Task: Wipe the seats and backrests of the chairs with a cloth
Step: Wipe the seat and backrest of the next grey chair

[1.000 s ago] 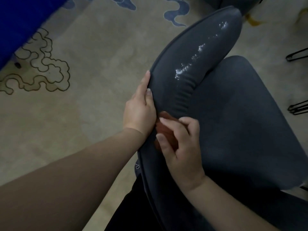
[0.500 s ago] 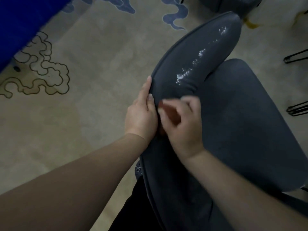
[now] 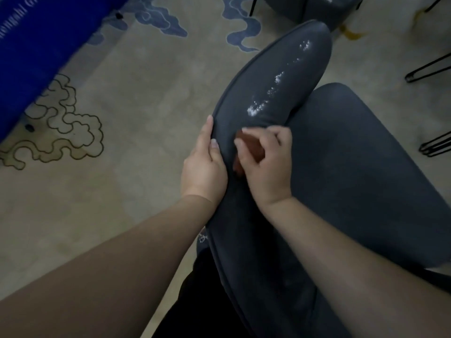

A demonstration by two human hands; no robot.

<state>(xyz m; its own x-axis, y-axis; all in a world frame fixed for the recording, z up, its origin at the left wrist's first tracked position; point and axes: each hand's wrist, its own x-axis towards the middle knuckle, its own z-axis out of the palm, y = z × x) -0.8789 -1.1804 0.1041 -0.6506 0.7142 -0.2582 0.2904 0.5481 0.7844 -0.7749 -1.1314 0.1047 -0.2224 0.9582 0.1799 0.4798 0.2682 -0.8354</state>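
Observation:
A dark grey chair fills the middle of the head view, its curved backrest point(image 3: 273, 76) running from bottom centre to top right above the seat point(image 3: 366, 172). A trail of white specks point(image 3: 266, 98) lies along the backrest's top. My right hand point(image 3: 268, 164) grips a small reddish-brown cloth point(image 3: 249, 150) and presses it on the backrest just below the specks. My left hand point(image 3: 205, 164) rests on the backrest's left edge with straight fingers, beside the right hand.
Beige carpet with blue and outlined cloud patterns point(image 3: 61, 123) lies to the left. A blue draped surface point(image 3: 36, 57) stands at the upper left. Another dark chair point(image 3: 324, 8) is at the top, and black wire legs point(image 3: 429, 69) show at the right edge.
My right hand has slid the cloth up the backrest towards the white specks. The left hand has kept its place on the edge.

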